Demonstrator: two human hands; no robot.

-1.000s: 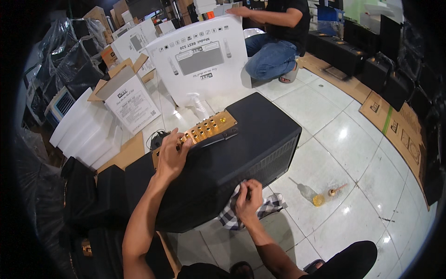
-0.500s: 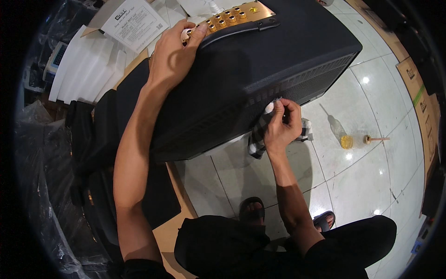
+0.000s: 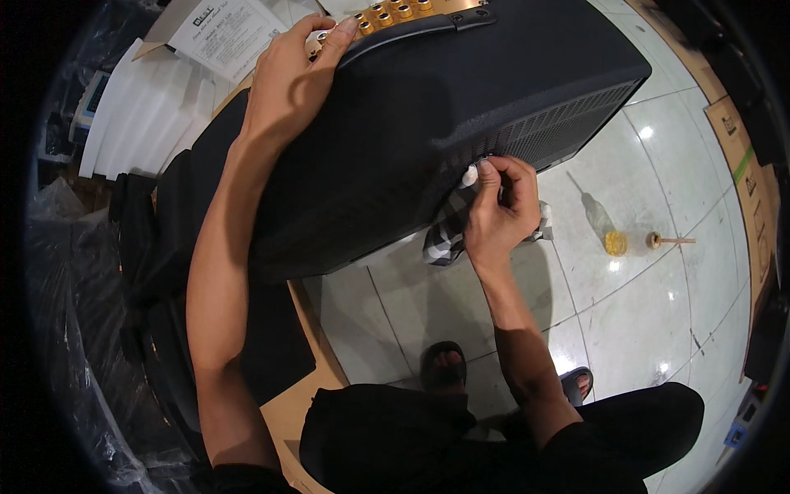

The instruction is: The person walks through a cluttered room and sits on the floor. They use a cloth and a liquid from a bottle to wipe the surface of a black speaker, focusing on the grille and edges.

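Note:
A large black speaker cabinet stands in front of me, with a perforated grille on the side nearest me. My left hand curls over the cabinet's top at the left end of a gold panel with several knobs, beside a black strap handle; thumb and fingers are closed round that end. Against the grille, my right hand pinches a black-and-white checked cloth. A white bit of it shows at the fingertips, while the rest hangs below the hand.
On the tiled floor to the right are a jar of yellow liquid and a round cap with a stick. White foam sheets and an open printed carton lie at the left. Clear plastic wrap covers things at the far left.
My right hand and the cloth have shifted slightly up along the grille. The cabinet and my left hand appear a little further up and left in the view.

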